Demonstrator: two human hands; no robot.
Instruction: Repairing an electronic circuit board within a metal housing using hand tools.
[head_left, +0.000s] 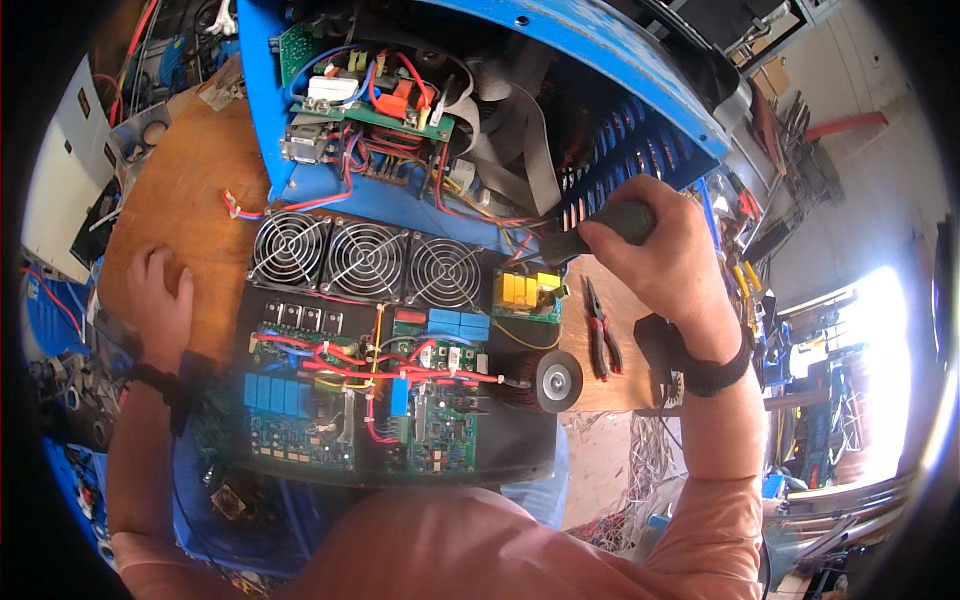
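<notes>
My right hand (pixel 650 265) is closed around a dark cylindrical tool (pixel 622 222) with a wider end pointing left; its exact kind I cannot make out. That end is over the right end of the fan row, by a small circuit board with yellow parts (pixel 518 290). On the wooden table at left rests my left hand (pixel 160 300), open and holding nothing. Between my arms lies a dark panel bearing three cooling fans (pixel 367 262), green circuit boards (pixel 440 430), blue capacitors (pixel 278 394), red wires and a round coil (pixel 555 382).
Behind the panel stands an open blue metal casing (pixel 610 50) with wires and a board (pixel 380 110) inside. Red-and-black pliers (pixel 600 335) lie on the wooden table (pixel 185 190), right of the panel. Tools and cluttered parts surround the table.
</notes>
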